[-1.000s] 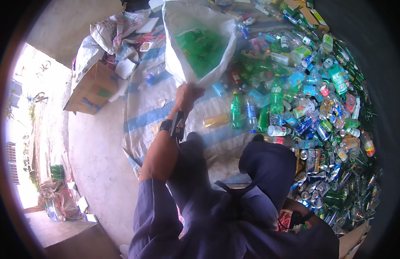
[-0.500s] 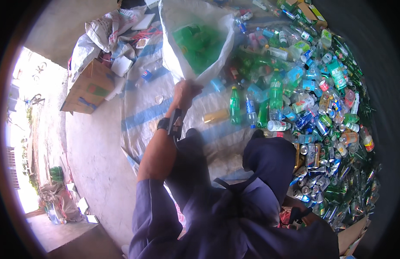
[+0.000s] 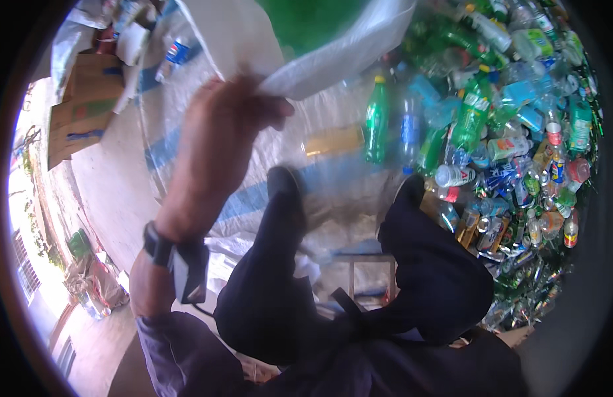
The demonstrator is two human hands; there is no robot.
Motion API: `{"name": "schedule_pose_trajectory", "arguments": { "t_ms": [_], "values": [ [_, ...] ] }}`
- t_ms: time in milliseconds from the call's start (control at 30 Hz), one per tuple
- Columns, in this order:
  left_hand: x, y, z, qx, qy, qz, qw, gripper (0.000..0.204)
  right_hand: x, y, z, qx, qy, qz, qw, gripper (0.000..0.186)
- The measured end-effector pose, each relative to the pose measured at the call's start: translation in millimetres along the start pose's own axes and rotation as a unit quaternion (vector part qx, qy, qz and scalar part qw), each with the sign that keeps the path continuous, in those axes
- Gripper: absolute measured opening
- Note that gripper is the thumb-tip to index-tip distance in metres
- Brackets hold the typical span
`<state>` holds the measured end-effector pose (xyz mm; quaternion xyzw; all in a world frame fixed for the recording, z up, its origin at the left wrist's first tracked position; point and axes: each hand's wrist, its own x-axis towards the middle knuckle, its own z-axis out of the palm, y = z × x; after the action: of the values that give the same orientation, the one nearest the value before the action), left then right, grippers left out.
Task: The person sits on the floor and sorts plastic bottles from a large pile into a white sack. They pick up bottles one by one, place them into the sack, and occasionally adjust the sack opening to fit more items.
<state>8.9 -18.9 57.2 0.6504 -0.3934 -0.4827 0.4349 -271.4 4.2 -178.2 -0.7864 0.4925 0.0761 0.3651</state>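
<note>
A striped white and blue sheet (image 3: 247, 205) is spread over the floor, and along its right side it is covered by a heap of bottles and cans (image 3: 518, 152). Above the middle of the sheet a white bag (image 3: 343, 61) is held with its mouth spread; green contents (image 3: 310, 23) are seen inside, and the far part is cut off by the frame. Whether the bag's base is borne by the sheet cannot be told. Near the sheet's left edge a cardboard box (image 3: 88, 99) is seen.

The near corner of the bag's mouth is met by the left hand (image 3: 220, 126), whose grip is closed on the rim, though the fingertips are blurred. From that grip the bag is placed ahead and to the right, away from the body; the mouth is widened from a narrow end at the fingers, its right rim slanted toward the heap. The bag's full long axis cannot be judged. The left hand is the nearer one; the right hand is not shown.

On the sheet, between bag and heap, a green bottle (image 3: 377, 119) and a blue-labelled clear bottle (image 3: 410, 132) are set side by side, their long axes pointed away from the body.
</note>
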Motion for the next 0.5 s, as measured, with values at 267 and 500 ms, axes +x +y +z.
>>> {"name": "schedule_pose_trajectory", "arguments": {
  "t_ms": [267,500],
  "values": [
    [10,-3,-4,0.057,-0.048,0.036,0.997,0.035,2,-1,6,-0.042,-0.065,0.028,0.997,0.027],
    [-2,-19,-8,0.073,0.011,0.143,0.987,0.023,-29,5,-3,-0.027,-0.078,0.013,0.997,0.025]
  ]
}}
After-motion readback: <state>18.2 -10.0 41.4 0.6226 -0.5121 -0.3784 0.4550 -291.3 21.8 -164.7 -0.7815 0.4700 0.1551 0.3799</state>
